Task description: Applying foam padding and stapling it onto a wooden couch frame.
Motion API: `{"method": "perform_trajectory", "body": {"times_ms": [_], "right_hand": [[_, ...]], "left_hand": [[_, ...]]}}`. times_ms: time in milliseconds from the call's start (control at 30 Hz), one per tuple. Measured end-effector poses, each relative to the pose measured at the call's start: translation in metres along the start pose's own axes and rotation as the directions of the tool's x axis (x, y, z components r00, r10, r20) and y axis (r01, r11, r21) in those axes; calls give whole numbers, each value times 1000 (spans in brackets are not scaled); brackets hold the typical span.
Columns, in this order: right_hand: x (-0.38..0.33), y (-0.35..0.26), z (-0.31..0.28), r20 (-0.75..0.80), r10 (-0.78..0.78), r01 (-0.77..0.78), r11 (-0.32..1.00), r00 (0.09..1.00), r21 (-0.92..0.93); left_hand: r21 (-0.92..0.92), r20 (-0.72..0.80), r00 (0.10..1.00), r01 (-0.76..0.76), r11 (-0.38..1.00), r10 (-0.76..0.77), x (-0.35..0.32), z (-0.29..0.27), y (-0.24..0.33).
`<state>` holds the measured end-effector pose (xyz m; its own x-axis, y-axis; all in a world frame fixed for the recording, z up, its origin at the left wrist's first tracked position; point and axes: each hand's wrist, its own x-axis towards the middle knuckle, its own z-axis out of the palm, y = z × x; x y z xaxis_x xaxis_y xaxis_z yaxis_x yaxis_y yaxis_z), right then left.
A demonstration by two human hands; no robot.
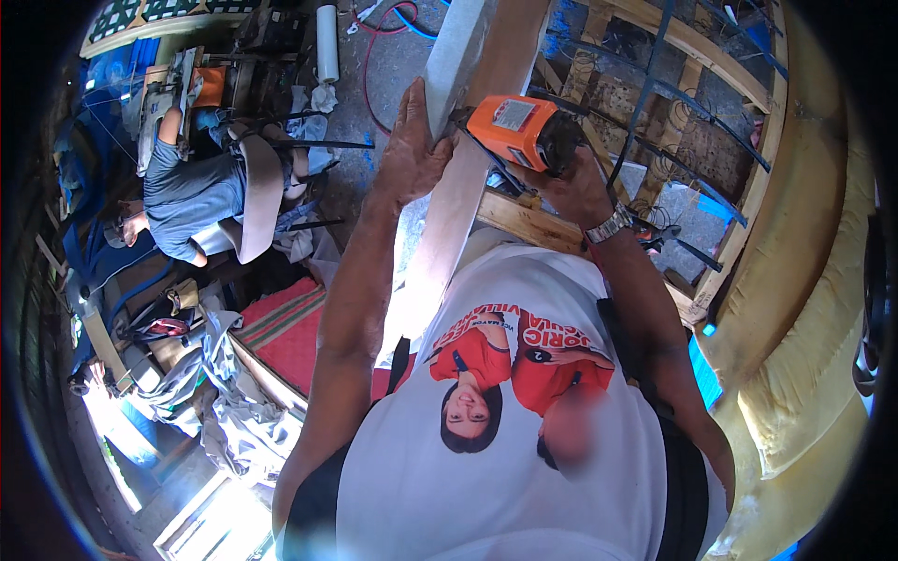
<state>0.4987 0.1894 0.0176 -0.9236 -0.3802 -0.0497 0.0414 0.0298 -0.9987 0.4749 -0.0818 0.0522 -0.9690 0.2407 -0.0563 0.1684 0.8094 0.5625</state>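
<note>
A long wooden board (458, 192) runs from my lap toward the far side, with a pale grey strip (456, 56) along its left face. My left hand (416, 145) lies against that strip, fingers stretched out and thumb apart. My right hand (571, 187), with a metal watch at the wrist, is wrapped round an orange and black staple gun (514, 126). The nose of the staple gun points left, close to the strip and just beside my left thumb. My right fingers are partly hidden behind the tool.
A wooden frame with dark straps (655, 84) stands at the right, beside yellowish foam (804, 243). At the left a person (201, 196) sits on a chair. A red hose (368, 75) and a white roll (327, 42) lie on the floor. Crumpled grey cloth (243, 421) lies lower left.
</note>
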Motion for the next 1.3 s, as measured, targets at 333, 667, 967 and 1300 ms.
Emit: {"method": "perform_trajectory", "body": {"times_ms": [333,667,967,1300], "right_hand": [[-6,-3,4,77,-16,16,1000,997,1],[-23,-7,-9,77,114,-96,973,991,-208],[-61,-20,-18,30,366,-327,864,930,-382],[-84,-14,-1,288,208,-140,961,935,-240]], "left_hand": [[35,-5,1000,-2,999,2,0,1,0],[-357,203,972,187,915,-119,-51,-25,-16],[-415,174,841,534,736,-512,-231,-32,0],[156,-230,793,602,783,-564,-274,2,43]]}}
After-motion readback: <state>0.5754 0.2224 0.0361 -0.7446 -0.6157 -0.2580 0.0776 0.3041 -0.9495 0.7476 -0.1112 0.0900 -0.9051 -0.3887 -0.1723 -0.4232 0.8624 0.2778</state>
